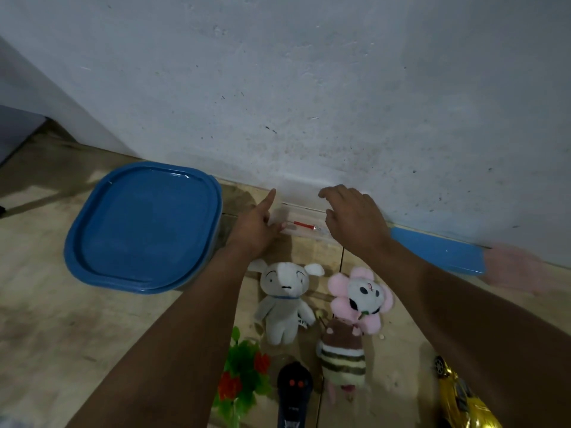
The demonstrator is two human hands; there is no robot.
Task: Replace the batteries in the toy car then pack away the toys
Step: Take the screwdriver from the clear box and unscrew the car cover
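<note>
A small clear plastic box (304, 211) stands against the wall with a red-handled screwdriver (304, 225) inside. My left hand (258, 225) grips the box's left end, thumb on its front wall and index finger pointing up. My right hand (352, 219) hovers over the box's right end with its fingers apart. The gold toy car (460, 396) lies at the bottom right and a black remote control (293, 393) at the bottom centre. Between my forearms lie a white plush (285, 299), a pink flower plush (361, 296) and a striped bee plush (343, 356).
A large container with a blue lid (143, 227) sits on the floor to the left. A small blue lid (438, 251) lies by the wall at right, beside a blurred pink thing (519, 268). A fake plant with red flowers (244, 375) lies near the remote.
</note>
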